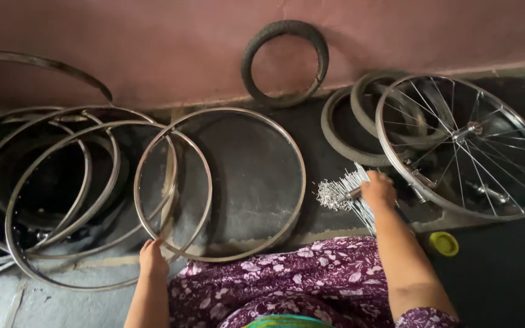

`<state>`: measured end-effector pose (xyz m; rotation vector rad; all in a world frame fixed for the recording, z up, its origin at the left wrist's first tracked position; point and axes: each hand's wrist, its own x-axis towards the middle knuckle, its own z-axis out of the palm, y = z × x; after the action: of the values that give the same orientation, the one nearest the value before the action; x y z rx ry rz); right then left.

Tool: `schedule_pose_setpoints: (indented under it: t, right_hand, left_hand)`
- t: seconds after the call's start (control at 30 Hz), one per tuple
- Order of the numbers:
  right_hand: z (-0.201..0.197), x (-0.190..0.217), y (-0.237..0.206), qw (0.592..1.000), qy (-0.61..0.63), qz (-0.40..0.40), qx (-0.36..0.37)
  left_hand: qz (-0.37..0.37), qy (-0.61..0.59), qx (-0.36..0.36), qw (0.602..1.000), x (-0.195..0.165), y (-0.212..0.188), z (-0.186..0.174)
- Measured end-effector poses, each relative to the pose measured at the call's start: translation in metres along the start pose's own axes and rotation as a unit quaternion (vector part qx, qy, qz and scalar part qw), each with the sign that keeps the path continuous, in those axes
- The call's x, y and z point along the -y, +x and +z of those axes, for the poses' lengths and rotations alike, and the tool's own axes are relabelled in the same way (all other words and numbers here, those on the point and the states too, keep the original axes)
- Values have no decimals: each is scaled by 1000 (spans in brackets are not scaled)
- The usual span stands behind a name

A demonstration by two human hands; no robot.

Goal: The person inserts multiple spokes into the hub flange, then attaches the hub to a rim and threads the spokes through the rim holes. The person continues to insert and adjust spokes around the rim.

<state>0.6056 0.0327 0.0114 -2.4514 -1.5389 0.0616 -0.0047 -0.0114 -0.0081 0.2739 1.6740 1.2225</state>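
**Hands on a bare rim and a bundle of spokes**

The left hand [153,256] rests at about 7 o'clock on the bare silver metal wheel rim [302,176] that lies flat on the grey floor [62,304] in the middle of the view. Its fingers are together and curled over the rim's edge, so the metal runs just under the fingertips; how firmly they clamp cannot be told.

The right hand [379,189] sits at 3 o'clock from that rim, just outside its ring. Its fingers are closed around a bundle of thin silver wire spokes [343,193]. The spokes fan out from the fist toward 9 o'clock, their threaded ends clustered near the rim, and a few trail back toward 6 o'clock under the wrist.

At 3 o'clock from the right hand lies a laced silver spoked wheel with a hub [466,146], overlapping two grey rubber tyres [341,143]. A small black tyre [284,61] leans on the pink wall [153,42] at 12 o'clock. A stack of overlapping bare silver rims [62,182] fills the 9 o'clock side. A small yellow round cap [443,243] lies at 5 o'clock from the right hand, beside the purple flowered cloth [299,279] over the person's lap.
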Motion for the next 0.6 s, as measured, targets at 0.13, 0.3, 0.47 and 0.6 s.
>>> schedule_pose_setpoints:
  t: [0.13,0.3,0.47,0.6]
  right_hand:
    - [12,39,-4,981,-98,-77,146]
    - [20,35,-6,960,-214,-138,114]
    - [22,33,11,937,-277,-189,100]
    - [20,32,-4,919,-329,-189,105]
  left_hand:
    - [-36,-20,-67,997,-9,4,15]
    - [-23,-4,-56,998,-7,-2,19]
    - [-6,-15,-79,997,-12,2,33]
    - [40,105,-138,984,-4,3,29]
